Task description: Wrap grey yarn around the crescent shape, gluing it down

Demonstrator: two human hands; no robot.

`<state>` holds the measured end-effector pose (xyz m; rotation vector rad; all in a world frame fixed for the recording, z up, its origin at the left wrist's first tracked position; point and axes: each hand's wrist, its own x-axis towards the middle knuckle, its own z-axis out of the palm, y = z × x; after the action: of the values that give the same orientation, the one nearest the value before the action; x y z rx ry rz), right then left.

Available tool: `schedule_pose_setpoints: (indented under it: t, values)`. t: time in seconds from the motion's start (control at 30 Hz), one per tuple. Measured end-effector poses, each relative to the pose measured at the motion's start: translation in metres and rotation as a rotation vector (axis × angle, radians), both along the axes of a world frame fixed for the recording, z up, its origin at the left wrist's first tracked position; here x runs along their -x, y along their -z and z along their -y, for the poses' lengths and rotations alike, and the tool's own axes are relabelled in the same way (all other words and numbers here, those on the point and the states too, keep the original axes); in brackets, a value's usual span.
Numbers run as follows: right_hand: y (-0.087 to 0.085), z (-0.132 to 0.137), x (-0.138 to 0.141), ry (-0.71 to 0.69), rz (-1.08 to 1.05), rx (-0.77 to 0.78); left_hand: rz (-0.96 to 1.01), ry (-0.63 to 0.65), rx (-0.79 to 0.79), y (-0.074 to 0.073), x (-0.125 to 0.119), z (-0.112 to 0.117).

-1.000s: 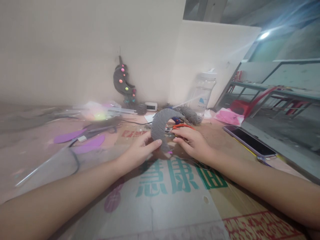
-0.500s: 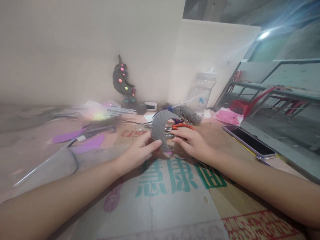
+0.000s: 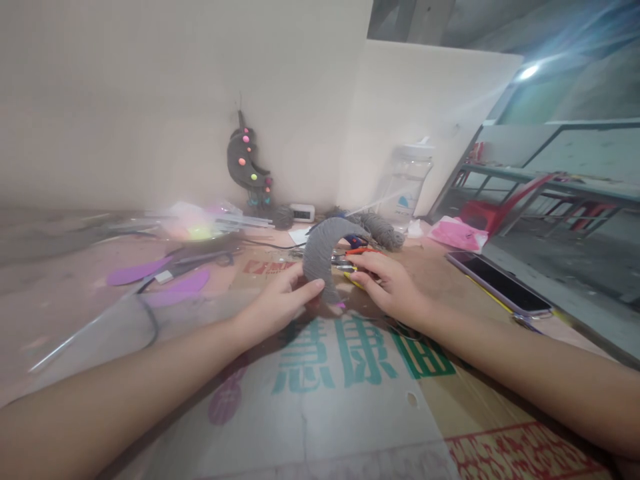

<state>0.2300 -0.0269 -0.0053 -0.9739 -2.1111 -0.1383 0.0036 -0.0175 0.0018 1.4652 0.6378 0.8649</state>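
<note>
A crescent wrapped in grey yarn stands upright in my left hand, its thumb on the front and the other fingers behind. A small bit of purple shows at its lower tip. To the right of it, my right hand has thumb and index finger brought close together around something I cannot make out. Just by those fingertips lie a yellow strip and an orange-handled tool. Behind the crescent is a bundle of grey yarn, partly hidden.
A finished-looking grey crescent with coloured dots hangs on the wall. Purple cut-outs and clear sticks lie left. A water bottle, pink packet and phone are right. Printed cardboard covers the front.
My right fingers have shifted slightly right, away from the crescent. The yellow strip now shows by the thumb, and less of the orange handle is visible. My left hand keeps its hold.
</note>
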Motion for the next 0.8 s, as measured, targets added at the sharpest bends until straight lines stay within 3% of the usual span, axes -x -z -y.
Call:
schedule_pose_setpoints:
  t: [0.2, 0.8]
  values:
    - [0.0015, -0.0004, -0.0006, 0.027, 0.008, -0.024, 0.057, 0.071, 0.112, 0.0009, -0.0004, 0.0017]
    - [0.0015, -0.0009, -0.0015, 0.013, 0.072, -0.088, 0.100, 0.155, 0.076, 0.0078, 0.0028, -0.0023]
